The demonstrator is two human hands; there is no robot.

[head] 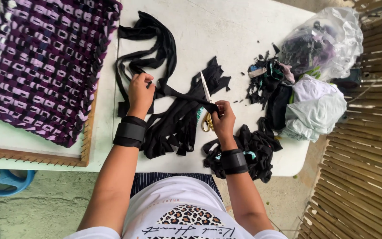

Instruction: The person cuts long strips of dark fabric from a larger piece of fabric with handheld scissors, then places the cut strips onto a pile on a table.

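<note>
Scissors (206, 99) amid black fabric strips (173, 124).

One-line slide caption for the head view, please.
Right hand works gold-handled scissors on black fabric strips; left hand pinches a strip, beside a purple woven mat.

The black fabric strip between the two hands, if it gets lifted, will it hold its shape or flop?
Probably floppy: the black fabric strip sags and folds between the left hand and right hand. Likely light, since its loops lie flat and crumpled on the white table. It should drape, not roll.
</note>
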